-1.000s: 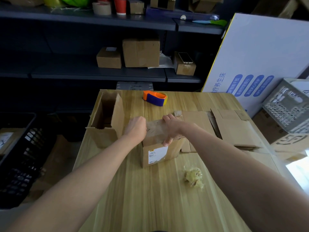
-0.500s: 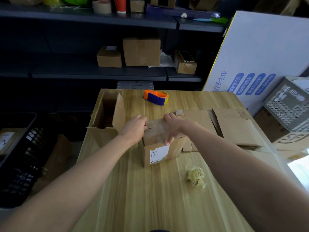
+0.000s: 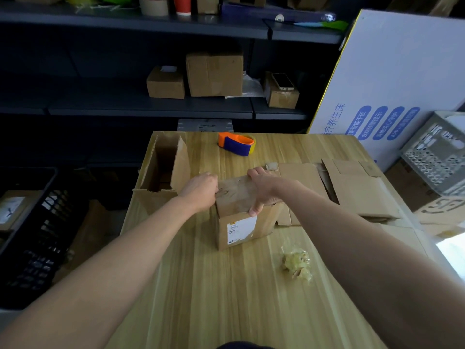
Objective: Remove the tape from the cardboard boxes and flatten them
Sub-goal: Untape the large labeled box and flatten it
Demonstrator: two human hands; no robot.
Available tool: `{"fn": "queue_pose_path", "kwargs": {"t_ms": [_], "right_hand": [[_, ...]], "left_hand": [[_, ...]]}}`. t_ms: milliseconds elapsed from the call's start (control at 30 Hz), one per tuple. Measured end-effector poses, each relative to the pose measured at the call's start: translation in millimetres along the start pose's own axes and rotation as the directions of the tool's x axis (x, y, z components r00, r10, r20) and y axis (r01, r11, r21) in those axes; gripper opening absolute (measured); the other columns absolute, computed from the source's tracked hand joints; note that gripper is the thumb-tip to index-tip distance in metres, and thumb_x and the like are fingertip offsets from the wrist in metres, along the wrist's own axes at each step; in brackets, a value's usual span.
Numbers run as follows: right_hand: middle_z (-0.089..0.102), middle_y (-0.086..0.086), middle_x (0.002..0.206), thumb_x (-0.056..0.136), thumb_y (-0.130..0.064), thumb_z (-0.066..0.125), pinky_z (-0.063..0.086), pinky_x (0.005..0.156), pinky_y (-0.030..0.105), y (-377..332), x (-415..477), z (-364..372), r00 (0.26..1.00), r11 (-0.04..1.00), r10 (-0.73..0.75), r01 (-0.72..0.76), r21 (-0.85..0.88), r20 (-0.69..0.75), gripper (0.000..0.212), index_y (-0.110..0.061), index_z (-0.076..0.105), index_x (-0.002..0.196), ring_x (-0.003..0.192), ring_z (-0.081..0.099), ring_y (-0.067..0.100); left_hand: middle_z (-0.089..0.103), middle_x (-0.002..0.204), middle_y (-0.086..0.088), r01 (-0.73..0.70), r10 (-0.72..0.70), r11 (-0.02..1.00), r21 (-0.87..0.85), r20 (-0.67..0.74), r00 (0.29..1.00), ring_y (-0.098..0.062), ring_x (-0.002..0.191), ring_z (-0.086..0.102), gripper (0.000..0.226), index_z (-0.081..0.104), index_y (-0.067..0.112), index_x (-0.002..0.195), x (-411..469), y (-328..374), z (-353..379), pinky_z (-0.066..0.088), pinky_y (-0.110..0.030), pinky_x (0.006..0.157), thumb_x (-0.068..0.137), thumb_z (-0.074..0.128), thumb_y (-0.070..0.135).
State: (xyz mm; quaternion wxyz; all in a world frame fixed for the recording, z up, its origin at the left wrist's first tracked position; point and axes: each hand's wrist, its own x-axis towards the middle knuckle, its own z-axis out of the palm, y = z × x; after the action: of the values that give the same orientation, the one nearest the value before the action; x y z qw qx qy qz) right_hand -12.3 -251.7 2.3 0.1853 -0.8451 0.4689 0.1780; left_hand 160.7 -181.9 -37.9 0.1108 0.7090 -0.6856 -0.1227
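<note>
– which box are they on?
– the small box point(image 3: 241, 222) with the white label, standing closed in the middle of the table point(image 3: 226, 298). the right hand point(image 3: 261, 191) clamps its top, fingers over the far edge, thumb on the near face.
– and the left hand point(image 3: 201, 190)?
– curled at the box's top left edge. i can't tell whether it pinches tape or cardboard.
– anything open?
– the open box point(image 3: 161, 172) just left of it, flaps up. i can't make out what's inside.
– what else?
– flattened cardboard point(image 3: 357, 195) right of the small box, a tape wad point(image 3: 297, 267) nearer us, a tape dispenser point(image 3: 236, 143) beyond. the black crate point(image 3: 32, 235) far left holds a labelled carton.
</note>
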Motion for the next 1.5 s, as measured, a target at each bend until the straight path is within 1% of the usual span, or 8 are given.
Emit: {"fn": "queue_pose_path", "kwargs": {"t_ms": [367, 533, 700, 900, 1033, 1233, 1367, 1500], "right_hand": [[0.019, 0.003, 0.151, 0.059, -0.036, 0.087, 0.032, 0.108, 0.046, -2.5, 0.3, -1.0, 1.000, 1.000, -0.003, 0.003, -0.020, 0.014, 0.120, -0.012, 0.012, 0.149, 0.139, 0.020, 0.028], [0.019, 0.001, 0.150, 0.059, -0.035, 0.088, 0.034, 0.105, 0.046, 1.3, 0.9, 1.0, 1.000, 0.999, -0.012, 0.012, 0.033, 0.004, 0.119, -0.015, 0.012, 0.148, 0.137, 0.025, 0.028], [0.009, 0.000, 0.157, 0.064, -0.050, 0.080, 0.011, 0.117, 0.047, 21.2, -1.9, 15.4, 0.991, 0.994, -0.007, 0.021, 0.103, -0.137, 0.117, -0.018, 0.008, 0.151, 0.144, 0.007, 0.025], [0.002, 0.009, 0.159, 0.074, -0.040, 0.077, 0.028, 0.110, 0.042, 55.4, -16.1, 15.1, 0.912, 0.822, 0.284, -0.072, 0.565, -0.296, 0.115, -0.020, -0.006, 0.151, 0.142, 0.018, 0.029], [0.059, 0.004, 0.119, 0.081, -0.055, 0.063, 0.042, 0.078, 0.029, 68.7, -27.2, 4.5, 0.912, 0.792, 0.314, -0.098, 0.602, -0.265, 0.067, -0.013, 0.048, 0.131, 0.106, 0.055, 0.024], [0.062, 0.010, 0.099, 0.087, -0.046, 0.062, 0.041, 0.069, 0.030, 79.5, -41.0, -13.2, 0.916, 0.757, 0.375, -0.216, 0.616, -0.140, 0.052, 0.000, 0.063, 0.111, 0.084, 0.056, 0.023], [0.059, 0.016, 0.086, 0.086, -0.015, 0.064, 0.043, 0.066, 0.037, 77.2, -35.6, -19.8, 0.886, 0.501, 0.462, -0.223, 0.836, -0.040, 0.031, 0.006, 0.063, 0.109, 0.075, 0.055, 0.026], [0.057, 0.014, 0.094, 0.091, -0.006, 0.055, 0.052, 0.076, 0.037, 61.1, -29.1, -18.5, 0.863, 0.392, 0.498, -0.309, 0.867, 0.083, 0.003, -0.005, 0.057, 0.089, 0.083, 0.057, 0.024]], "left_hand": [[0.046, 0.111, 0.001, 0.032, -0.046, 0.965, -0.261, -0.047, 0.998, -0.008, 0.086, 0.050, 0.014, 0.047, 0.022, 0.095, -16.0, -7.0, 10.4, 0.040, -0.020, 0.068, 0.094, 0.052, 0.035], [0.008, 0.136, 0.019, 0.105, 0.006, 0.910, -0.401, 0.266, 0.964, -0.008, 0.124, 0.021, 0.111, 0.015, 0.034, 0.140, -19.5, -5.4, 15.5, 0.033, -0.035, 0.104, 0.054, 0.083, 0.051], [0.018, 0.131, 0.010, 0.115, -0.024, 0.879, -0.463, 0.198, 0.980, -0.014, 0.125, 0.031, 0.103, 0.023, 0.030, 0.137, -11.8, -5.5, 18.1, 0.036, -0.034, 0.103, 0.056, 0.085, 0.035], [0.058, 0.106, -0.001, 0.362, -0.251, 0.438, -0.823, 0.275, 0.928, -0.017, 0.093, 0.059, 0.062, 0.047, 0.021, 0.117, -3.0, -4.9, 1.7, 0.050, -0.030, 0.071, 0.066, 0.078, 0.038], [0.055, 0.081, -0.006, 0.495, -0.339, 0.063, -0.867, 0.448, 0.827, -0.025, 0.074, 0.056, 0.034, 0.059, 0.017, 0.092, 1.0, 2.7, 1.6, 0.053, -0.035, 0.061, 0.075, 0.066, 0.046], [0.056, 0.094, -0.012, 0.640, -0.393, -0.138, -0.756, 0.635, 0.665, -0.031, 0.085, 0.056, 0.051, 0.057, 0.017, 0.091, -5.1, -1.5, 13.7, 0.053, -0.044, 0.064, 0.063, 0.062, 0.060], [0.052, 0.104, -0.008, 0.649, -0.417, -0.113, -0.753, 0.628, 0.657, -0.038, 0.094, 0.054, 0.046, 0.055, 0.016, 0.094, -5.7, 4.3, 20.3, 0.054, -0.047, 0.063, 0.081, 0.058, 0.060], [0.050, 0.128, -0.006, 0.487, -0.516, 0.536, -0.690, 0.188, 0.835, -0.030, 0.115, 0.051, 0.054, 0.049, 0.014, 0.127, -3.0, 22.5, 15.5, 0.047, -0.038, 0.086, 0.088, 0.056, 0.051]]}}
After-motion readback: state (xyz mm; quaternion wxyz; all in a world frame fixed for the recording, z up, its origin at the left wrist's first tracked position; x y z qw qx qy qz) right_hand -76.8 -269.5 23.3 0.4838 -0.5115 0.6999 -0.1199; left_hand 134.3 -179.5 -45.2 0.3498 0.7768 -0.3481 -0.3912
